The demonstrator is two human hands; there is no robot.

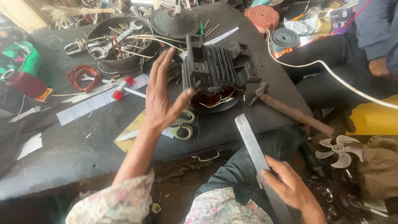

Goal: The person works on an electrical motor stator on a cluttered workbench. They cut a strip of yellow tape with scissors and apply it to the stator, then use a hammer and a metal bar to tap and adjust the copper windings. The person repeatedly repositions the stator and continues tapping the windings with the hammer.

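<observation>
My left hand (pixel 159 101), fingers spread, steadies the finned motor stator (pixel 217 70); my right hand (pixel 290 186) grips a flat metal bar (pixel 251 143) pointing up toward it.

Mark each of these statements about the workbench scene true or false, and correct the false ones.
1. The left hand steadies the black finned motor housing. True.
2. The right hand grips a red screwdriver. False: it holds a flat grey metal bar.
3. The wooden-handled hammer lies on the dark workbench to the right of the housing. True.
4. The green-handled scissors hang on a wall. False: they lie on the bench by the left hand.
</observation>
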